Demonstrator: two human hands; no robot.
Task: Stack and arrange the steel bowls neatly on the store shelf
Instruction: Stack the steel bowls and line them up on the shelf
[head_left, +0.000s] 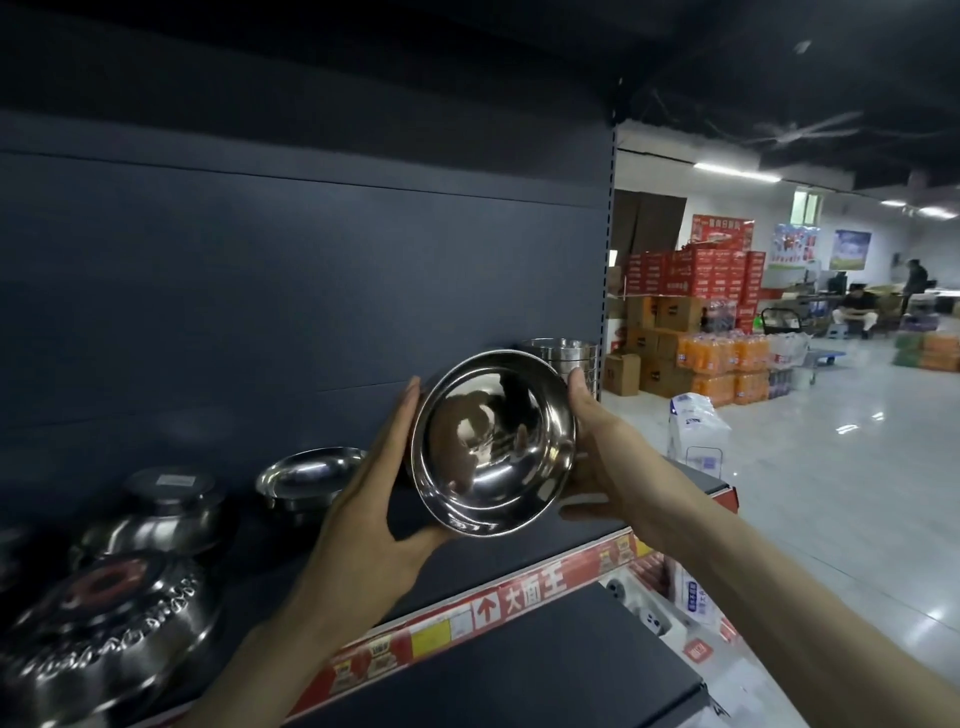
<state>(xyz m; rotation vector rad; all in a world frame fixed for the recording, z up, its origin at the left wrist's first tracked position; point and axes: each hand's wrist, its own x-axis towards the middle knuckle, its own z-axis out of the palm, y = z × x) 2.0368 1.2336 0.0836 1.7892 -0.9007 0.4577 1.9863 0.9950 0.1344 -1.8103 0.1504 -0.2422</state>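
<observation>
I hold a shiny steel bowl (493, 441) tilted on its side, its hollow facing me, above the dark shelf (519, 551). My left hand (374, 499) grips its left rim and my right hand (597, 452) grips its right rim. Behind the bowl, at the shelf's right end, stands an upright stack of steel bowls (563, 358). To the left an upright bowl pair (306, 475) rests on the shelf. Further left lie upside-down steel bowls (161, 514), and a large embossed one (104, 634) sits at the near left.
A red price strip (519, 597) runs along the shelf's front edge, with a lower dark shelf (519, 675) beneath. To the right is an open tiled aisle with stacked cartons (691, 306), drink packs and a white bag (693, 431). A person sits far off.
</observation>
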